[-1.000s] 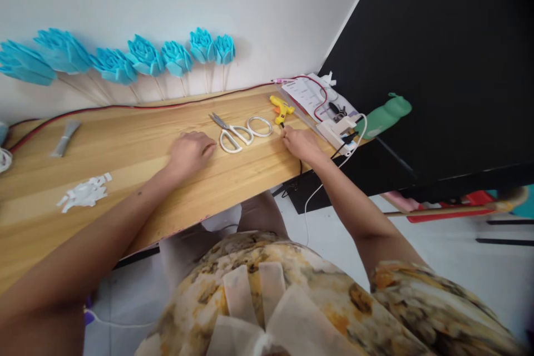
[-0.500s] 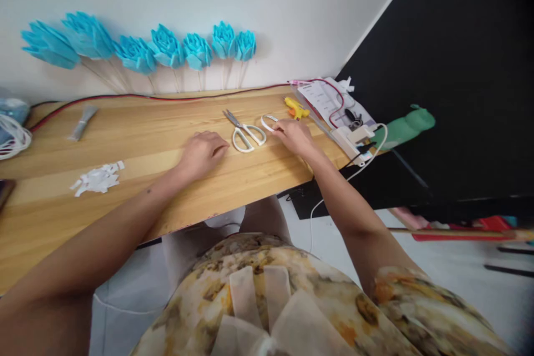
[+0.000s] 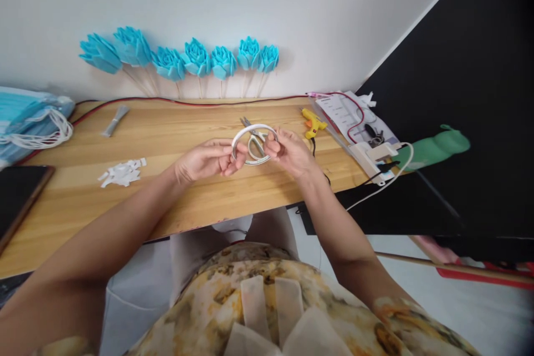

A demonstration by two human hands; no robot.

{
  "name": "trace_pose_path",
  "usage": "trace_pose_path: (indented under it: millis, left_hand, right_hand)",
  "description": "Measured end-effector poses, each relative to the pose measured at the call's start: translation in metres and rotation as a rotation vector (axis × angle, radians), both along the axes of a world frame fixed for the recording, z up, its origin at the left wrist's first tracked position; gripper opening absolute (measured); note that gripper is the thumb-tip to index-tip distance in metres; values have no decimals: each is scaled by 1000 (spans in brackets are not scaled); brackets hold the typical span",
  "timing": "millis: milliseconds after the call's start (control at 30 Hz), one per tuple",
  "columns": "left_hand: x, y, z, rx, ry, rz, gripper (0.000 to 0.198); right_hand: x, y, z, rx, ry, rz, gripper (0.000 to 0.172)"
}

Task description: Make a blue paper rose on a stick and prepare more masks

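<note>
A thin white roll of tape (image 3: 246, 129) is held up between both hands over the wooden table. My left hand (image 3: 204, 161) grips its left side, and my right hand (image 3: 293, 151) pinches the right side. Behind the ring, on the tabletop, lie white-handled scissors (image 3: 250, 124), partly covered by the roll and fingers. To the left is a small heap of white cut strips (image 3: 122, 173). The yellow glue gun (image 3: 314, 123) rests beyond my right hand.
Several blue flowers on sticks (image 3: 197, 57) lean against the wall. A bundle of thin grey sticks (image 3: 115, 120) lies at the back left, near a blue packet (image 3: 31, 117). A dark tablet-like object (image 3: 20, 200) sits far left. Papers (image 3: 342, 114), a power strip (image 3: 373, 161) and a green bottle (image 3: 438, 150) are right.
My right hand has lifted the tape roll off the table and moved it left, over the scissors. My left hand has come in and taken its other side. The view has shifted left.
</note>
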State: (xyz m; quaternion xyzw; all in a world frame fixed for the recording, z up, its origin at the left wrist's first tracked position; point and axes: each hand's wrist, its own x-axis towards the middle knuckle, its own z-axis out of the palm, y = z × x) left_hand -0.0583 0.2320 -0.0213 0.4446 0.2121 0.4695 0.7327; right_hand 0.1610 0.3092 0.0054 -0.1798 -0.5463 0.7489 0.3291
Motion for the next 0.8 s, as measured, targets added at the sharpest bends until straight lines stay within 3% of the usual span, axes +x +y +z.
trace_pose_path:
  millis: [200, 433, 600, 800]
  left_hand:
    - [-2, 0, 3, 18, 82, -64, 40]
    - [-6, 4, 0, 51, 147, -83, 43]
    - [-12, 7, -1, 42, 215, -25, 39]
    - [-11, 7, 6, 142, 84, 75, 44]
  right_hand:
    - [-6, 1, 4, 47, -26, 7, 59]
    - [-4, 9, 18, 327, -156, -21, 54]
    - [-10, 11, 29, 531, -309, -37, 51]
    - [-14, 10, 17, 325, -158, -46, 57]
